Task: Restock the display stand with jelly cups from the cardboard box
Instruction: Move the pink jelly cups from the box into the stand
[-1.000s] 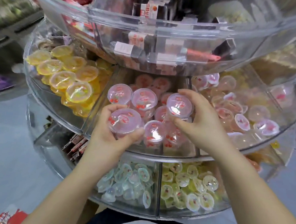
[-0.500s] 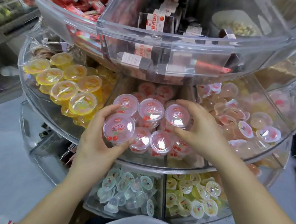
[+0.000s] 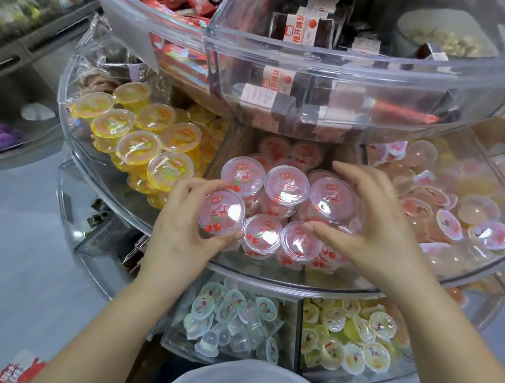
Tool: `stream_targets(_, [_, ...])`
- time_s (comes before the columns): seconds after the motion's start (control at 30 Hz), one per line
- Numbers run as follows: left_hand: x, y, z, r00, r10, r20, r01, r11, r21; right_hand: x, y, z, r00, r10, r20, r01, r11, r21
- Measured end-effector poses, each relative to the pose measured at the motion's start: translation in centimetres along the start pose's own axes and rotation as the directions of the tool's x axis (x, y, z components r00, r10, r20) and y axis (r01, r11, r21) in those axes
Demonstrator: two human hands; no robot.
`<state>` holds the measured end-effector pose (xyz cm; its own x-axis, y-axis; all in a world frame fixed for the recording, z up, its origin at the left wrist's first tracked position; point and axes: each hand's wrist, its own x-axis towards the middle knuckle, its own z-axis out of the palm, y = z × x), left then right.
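Left hand [image 3: 183,228] has lowered its gripped pink cherry-lidded plastic jelly cup [image 3: 223,211] frontward; right hand [image 3: 374,226], fingers relaxed, rests on neighbouring cups.

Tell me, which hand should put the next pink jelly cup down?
Probably the left hand: its fingers already grip a pink jelly cup over the front-left corner of the pink compartment. The right hand holds none.

"植开味" on dark packet [image 3: 301,30]
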<state>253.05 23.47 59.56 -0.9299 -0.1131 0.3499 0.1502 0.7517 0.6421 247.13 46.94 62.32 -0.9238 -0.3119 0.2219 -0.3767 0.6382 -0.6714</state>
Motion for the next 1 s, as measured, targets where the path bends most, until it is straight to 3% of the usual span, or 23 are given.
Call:
stream_targets(0.33, [-0.9, -0.7, 0.3, 0.998, 0.061, 0.014, -0.061, 0.998, -0.018, -0.3, -1.8, 0.4, 0.985, -0.099, -0.143, 0.097, 0.995, -0.023])
stream_targets(0.63, [-1.1, -0.3, 0.6, 0.998, 0.057, 0.027, -0.058, 0.996, 0.074, -1.0, -2.0, 0.9, 0.984, -0.112, -0.138, 0.115, 0.993, 0.017])
stream_targets(0.83, [-1.9, 0.0, 0.6, 1.0, 0.021, -0.007, -0.02, 0.998, 0.063, -1.5, -2.0, 0.5, 0.977, -0.143, -0.156, 0.149, 0.989, 0.027])
stream_targets(1.0, [-4.3, 0.8, -0.3, 0.991, -0.051, -0.12, 0.05, 0.999, -0.008, -2.6, -3.4, 0.3, 0.955, -0.238, -0.176, 0.26, 0.959, 0.111])
